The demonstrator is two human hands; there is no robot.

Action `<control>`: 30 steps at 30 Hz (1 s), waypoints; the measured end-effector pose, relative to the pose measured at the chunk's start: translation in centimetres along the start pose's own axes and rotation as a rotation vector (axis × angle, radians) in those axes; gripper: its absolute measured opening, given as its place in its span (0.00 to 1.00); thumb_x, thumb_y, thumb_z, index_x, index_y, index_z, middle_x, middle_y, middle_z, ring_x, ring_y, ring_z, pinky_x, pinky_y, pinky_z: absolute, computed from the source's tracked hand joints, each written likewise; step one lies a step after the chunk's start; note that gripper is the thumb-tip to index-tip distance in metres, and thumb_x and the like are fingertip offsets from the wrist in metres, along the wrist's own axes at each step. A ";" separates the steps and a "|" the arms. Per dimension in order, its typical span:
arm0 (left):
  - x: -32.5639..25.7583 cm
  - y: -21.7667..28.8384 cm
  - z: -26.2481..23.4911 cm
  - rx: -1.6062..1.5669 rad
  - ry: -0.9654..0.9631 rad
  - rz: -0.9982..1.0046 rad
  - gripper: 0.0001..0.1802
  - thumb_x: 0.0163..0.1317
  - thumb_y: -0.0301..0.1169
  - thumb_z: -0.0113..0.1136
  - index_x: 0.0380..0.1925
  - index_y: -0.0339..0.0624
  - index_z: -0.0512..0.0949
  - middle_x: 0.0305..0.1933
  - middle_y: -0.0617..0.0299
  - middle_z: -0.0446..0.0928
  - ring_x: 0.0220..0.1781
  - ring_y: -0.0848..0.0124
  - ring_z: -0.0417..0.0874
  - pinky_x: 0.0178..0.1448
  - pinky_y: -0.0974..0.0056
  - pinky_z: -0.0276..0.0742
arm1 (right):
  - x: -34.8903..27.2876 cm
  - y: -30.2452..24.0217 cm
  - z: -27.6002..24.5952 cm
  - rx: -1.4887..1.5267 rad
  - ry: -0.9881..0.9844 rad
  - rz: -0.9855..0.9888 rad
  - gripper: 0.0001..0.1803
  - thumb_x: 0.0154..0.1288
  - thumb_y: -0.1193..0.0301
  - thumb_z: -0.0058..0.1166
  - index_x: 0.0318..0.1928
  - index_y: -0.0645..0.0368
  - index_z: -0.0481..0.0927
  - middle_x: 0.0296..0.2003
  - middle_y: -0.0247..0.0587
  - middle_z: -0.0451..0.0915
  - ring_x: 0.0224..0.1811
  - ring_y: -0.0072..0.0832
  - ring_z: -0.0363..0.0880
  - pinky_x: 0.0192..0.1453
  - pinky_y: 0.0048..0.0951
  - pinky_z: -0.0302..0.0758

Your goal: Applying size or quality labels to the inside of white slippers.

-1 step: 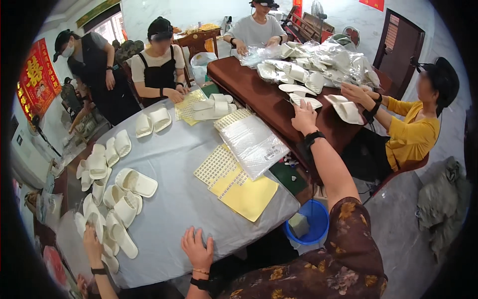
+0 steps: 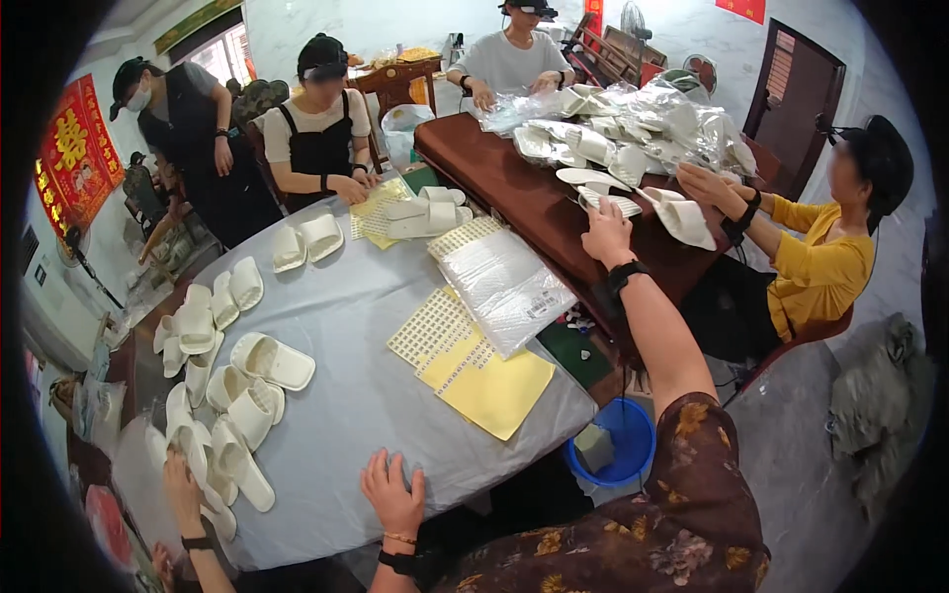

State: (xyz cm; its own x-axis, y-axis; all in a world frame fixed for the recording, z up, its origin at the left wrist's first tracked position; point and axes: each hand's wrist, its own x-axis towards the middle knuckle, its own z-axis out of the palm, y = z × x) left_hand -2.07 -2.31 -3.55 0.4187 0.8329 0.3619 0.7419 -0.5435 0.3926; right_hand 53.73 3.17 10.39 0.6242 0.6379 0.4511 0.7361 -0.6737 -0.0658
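My left hand [image 2: 391, 494] lies on the grey cloth-covered table [image 2: 346, 435] with its fingers spread, holding nothing. Stretched out to the brown table [image 2: 474, 158], my right hand [image 2: 607, 237] has its fingers around the near end of a white slipper [image 2: 618, 206]. Another white slipper [image 2: 593, 177] lies just beyond it. Beside my right hand, a person in yellow handles a white slipper [image 2: 684, 219]. Between my hands are yellow sticker sheets [image 2: 484, 390] and a clear plastic packet [image 2: 506, 292].
Several white slippers [image 2: 237, 455] spread along the grey table's left side, where another person's hand [image 2: 182, 494] touches one. Bagged slippers [image 2: 643, 124] pile on the brown table. A blue bucket [image 2: 628, 445] stands below my right arm. Co-workers surround both tables.
The slipper by the person in yellow has tilted slightly downward. The other person's hand at the lower left has shifted a little. My own hands stay in place.
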 end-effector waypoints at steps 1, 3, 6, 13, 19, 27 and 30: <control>0.0 0.0 0.0 0.003 0.004 -0.006 0.24 0.59 0.42 0.62 0.52 0.40 0.76 0.64 0.48 0.69 0.69 0.50 0.64 0.73 0.41 0.51 | 0.5 0.0 -0.7 -0.014 -0.050 0.000 0.33 0.56 0.64 0.63 0.64 0.51 0.72 0.69 0.43 0.61 0.71 0.42 0.60 0.68 0.55 0.62; 0.2 0.1 -0.1 -0.020 0.001 0.004 0.24 0.59 0.41 0.62 0.52 0.40 0.76 0.64 0.48 0.70 0.69 0.50 0.65 0.73 0.43 0.52 | 0.9 0.0 -2.1 0.101 0.135 -0.114 0.30 0.56 0.66 0.63 0.61 0.53 0.74 0.63 0.44 0.69 0.65 0.45 0.67 0.63 0.53 0.69; 0.2 -0.3 -0.3 -0.086 0.001 -0.018 0.24 0.59 0.39 0.63 0.53 0.40 0.76 0.63 0.48 0.70 0.69 0.51 0.65 0.73 0.45 0.52 | -0.5 -2.5 -6.9 0.245 0.267 -0.250 0.25 0.59 0.73 0.56 0.59 0.55 0.76 0.55 0.49 0.76 0.56 0.49 0.76 0.57 0.46 0.75; 2.1 1.5 -3.4 -0.338 0.040 -0.186 0.28 0.59 0.35 0.64 0.58 0.37 0.73 0.66 0.46 0.67 0.69 0.49 0.65 0.73 0.48 0.56 | -5.2 -10.4 -19.3 1.007 0.342 -0.447 0.13 0.64 0.81 0.49 0.44 0.60 0.86 0.31 0.44 0.80 0.32 0.29 0.78 0.38 0.25 0.72; 3.9 2.3 -7.5 -1.201 0.293 -0.324 0.37 0.62 0.31 0.64 0.69 0.38 0.60 0.70 0.47 0.63 0.69 0.58 0.66 0.71 0.55 0.65 | -11.7 -17.1 -23.4 1.457 -0.135 -0.427 0.12 0.66 0.81 0.49 0.44 0.64 0.86 0.33 0.31 0.84 0.30 0.13 0.73 0.34 0.19 0.70; -1.0 -1.2 -8.4 -1.395 0.081 -0.563 0.11 0.70 0.29 0.53 0.48 0.35 0.78 0.48 0.61 0.81 0.48 0.73 0.82 0.47 0.68 0.80 | -16.8 -25.2 -15.4 1.217 -0.802 -0.450 0.14 0.63 0.78 0.49 0.44 0.63 0.86 0.34 0.34 0.84 0.35 0.17 0.77 0.41 0.20 0.74; -1.6 0.0 -8.6 -1.582 -0.118 -0.933 0.14 0.71 0.32 0.51 0.53 0.41 0.75 0.45 0.60 0.81 0.42 0.69 0.83 0.48 0.62 0.82 | -17.4 -26.7 -6.8 1.055 -0.729 -0.417 0.13 0.64 0.75 0.51 0.44 0.63 0.86 0.33 0.39 0.85 0.35 0.23 0.80 0.43 0.25 0.76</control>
State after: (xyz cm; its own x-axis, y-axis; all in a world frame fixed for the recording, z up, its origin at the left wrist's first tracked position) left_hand -7.18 -4.52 3.13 0.2912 0.8491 -0.4408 -0.3719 0.5250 0.7656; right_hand 21.47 7.53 10.40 0.0592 0.9967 0.0548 0.5464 0.0136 -0.8374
